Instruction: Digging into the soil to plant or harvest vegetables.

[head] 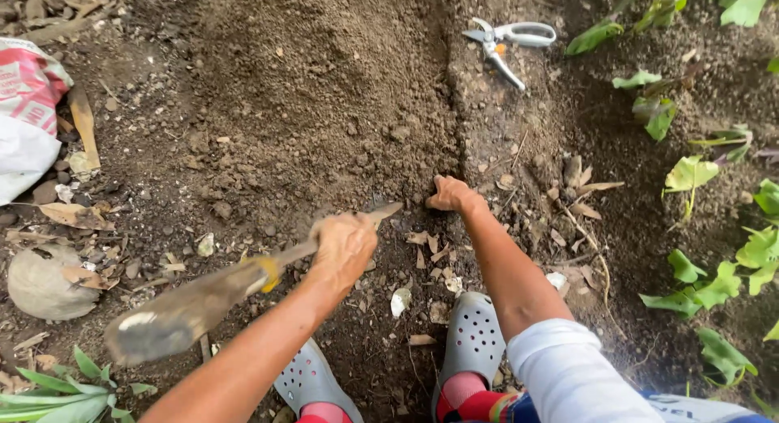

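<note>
My left hand [345, 246] is closed around the shaft of a digging tool [195, 305]. The tool's thick, blurred handle end, with a yellow band, points to the lower left. Its thin metal tip [388, 211] reaches the loose brown soil [324, 90] just right of the hand. My right hand [453, 196] is a little further right, fingers curled and pressed into the soil at the edge of a shallow furrow. I cannot see anything held in it. Both arms reach out from the bottom of the view, the right one in a white sleeve.
White-handled pruning shears [510, 40] lie on the soil at the top. A white and pink sack [24, 107] and a round stone [40, 287] sit at the left. Young green plants [698, 173] grow along the right. My grey clogs [475, 338] stand below among dry leaves.
</note>
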